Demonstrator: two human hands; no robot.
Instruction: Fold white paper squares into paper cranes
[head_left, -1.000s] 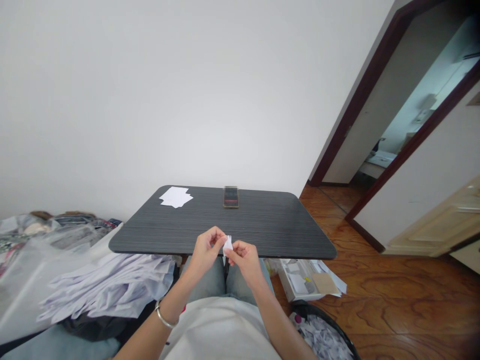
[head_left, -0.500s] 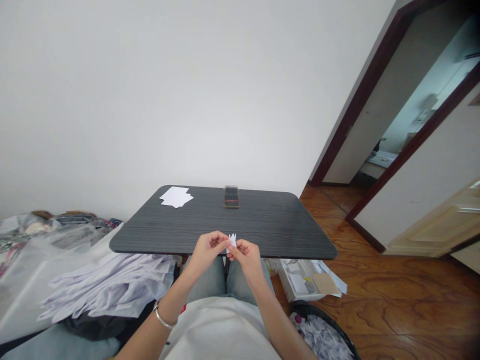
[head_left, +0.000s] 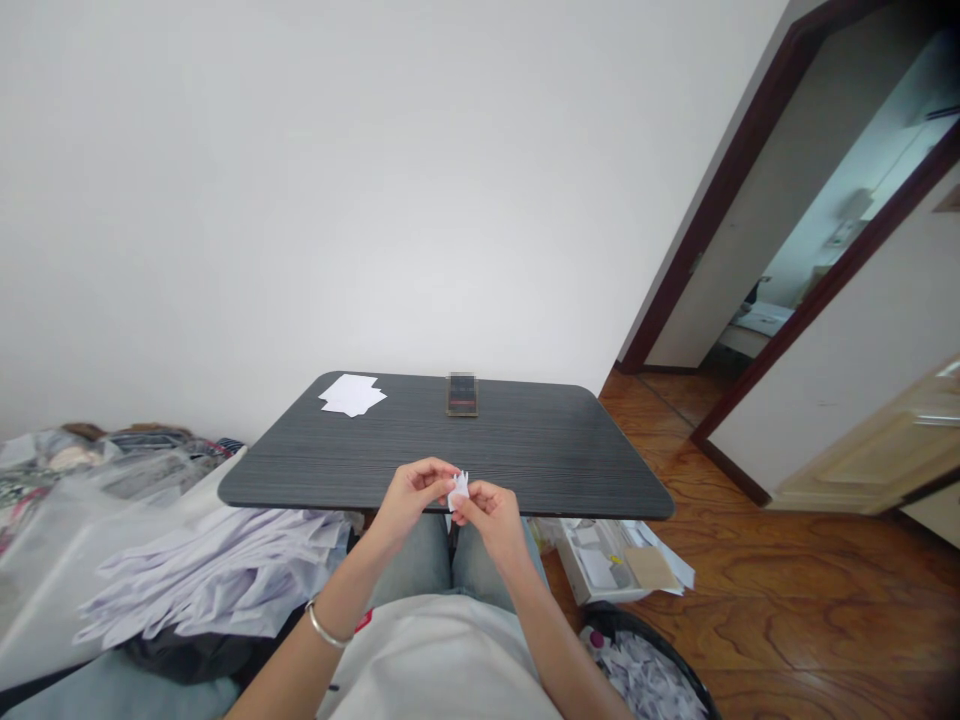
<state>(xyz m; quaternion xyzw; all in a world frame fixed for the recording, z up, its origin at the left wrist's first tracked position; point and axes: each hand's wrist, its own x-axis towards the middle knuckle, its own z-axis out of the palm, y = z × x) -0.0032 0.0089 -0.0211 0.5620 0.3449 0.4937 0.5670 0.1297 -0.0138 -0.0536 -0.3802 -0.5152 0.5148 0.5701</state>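
Observation:
Between my hands is a small piece of folded white paper (head_left: 459, 488) with pointed tips sticking up, held just above the table's near edge. My left hand (head_left: 417, 492) pinches its left side between thumb and fingers. On the right side, my right hand (head_left: 489, 508) grips the paper low down with thumb and forefinger. Fingers cover parts of the folds. A loose stack of white paper sheets (head_left: 352, 394) lies at the back left of the dark table (head_left: 540, 440).
A phone-like dark object (head_left: 463, 394) lies at the table's back. Left of my legs is a pile of white cloth or paper strips (head_left: 225, 570). A white box (head_left: 592, 560) and a black bin of paper scraps (head_left: 649, 670) stand on the right.
The folded paper has turned a little and shifted slightly left, showing more of its face. Both hands still pinch it, with the fingers slightly moved.

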